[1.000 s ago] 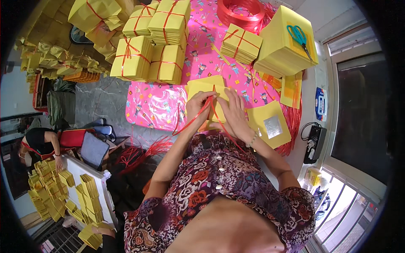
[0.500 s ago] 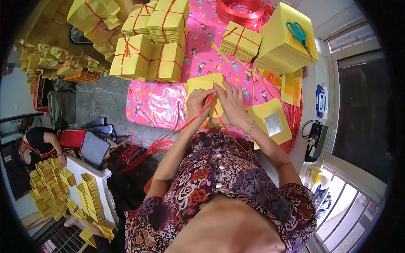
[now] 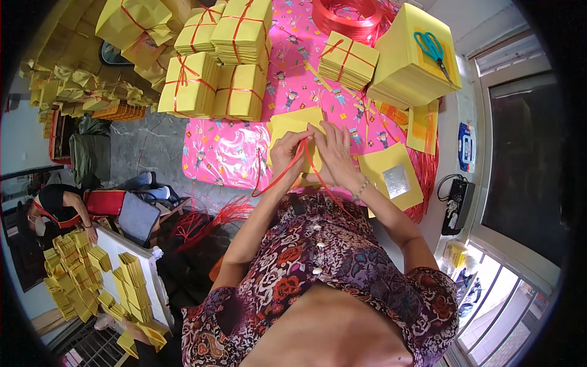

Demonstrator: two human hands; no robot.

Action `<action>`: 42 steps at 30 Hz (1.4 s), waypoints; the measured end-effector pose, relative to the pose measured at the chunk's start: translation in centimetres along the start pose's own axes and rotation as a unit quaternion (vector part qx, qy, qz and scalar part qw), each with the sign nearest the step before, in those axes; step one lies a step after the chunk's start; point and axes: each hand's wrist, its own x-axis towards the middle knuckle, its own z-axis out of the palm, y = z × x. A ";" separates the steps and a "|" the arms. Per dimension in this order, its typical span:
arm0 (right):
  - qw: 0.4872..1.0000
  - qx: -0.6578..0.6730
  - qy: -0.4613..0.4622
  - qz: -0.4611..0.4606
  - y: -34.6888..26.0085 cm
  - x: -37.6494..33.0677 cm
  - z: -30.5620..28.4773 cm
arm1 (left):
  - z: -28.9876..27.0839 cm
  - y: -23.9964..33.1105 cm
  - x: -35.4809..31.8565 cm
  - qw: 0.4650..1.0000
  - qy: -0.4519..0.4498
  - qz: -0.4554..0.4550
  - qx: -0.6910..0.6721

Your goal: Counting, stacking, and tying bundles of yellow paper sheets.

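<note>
Beneath my two hands lies a yellow paper stack (image 3: 296,120) on the pink patterned tablecloth (image 3: 220,162). My left hand (image 3: 286,153) is closed, its fingertips pinching a red ribbon (image 3: 276,183) over the stack. Against it, the thumb and forefinger of my right hand (image 3: 336,156) pinch the ribbon too, while its other fingers stay raised. The ribbon's two loose ends hang toward me, one by each wrist. My fingers hide the spot where the strands cross. To the right, a yellow sheet with a silver square (image 3: 396,181) lies close to my right wrist.
Ribbon-tied yellow bundles (image 3: 241,88) stand at the back left, another tied bundle (image 3: 348,58) at the back right. Teal scissors (image 3: 431,48) rest on a tall yellow paper stack (image 3: 391,79). A red ribbon coil (image 3: 348,18) sits behind. Far left, a person (image 3: 61,205) works at a white table (image 3: 160,287).
My hands stay nearly in place over the stack, with the right fingers shifting slightly. At the far left the other person has moved a little.
</note>
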 end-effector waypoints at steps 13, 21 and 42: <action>0.999 -0.041 0.026 -0.013 0.1 -0.3 0.4 | 0.2 -0.6 -0.1 0.998 0.007 0.003 -0.070; 0.998 -0.049 -0.031 -0.029 1.2 0.4 0.9 | 0.7 -1.4 0.1 0.993 0.010 0.015 -0.116; 0.988 0.149 0.044 -0.007 0.8 3.0 -1.5 | 1.4 -3.2 0.4 0.990 0.037 -0.084 -0.110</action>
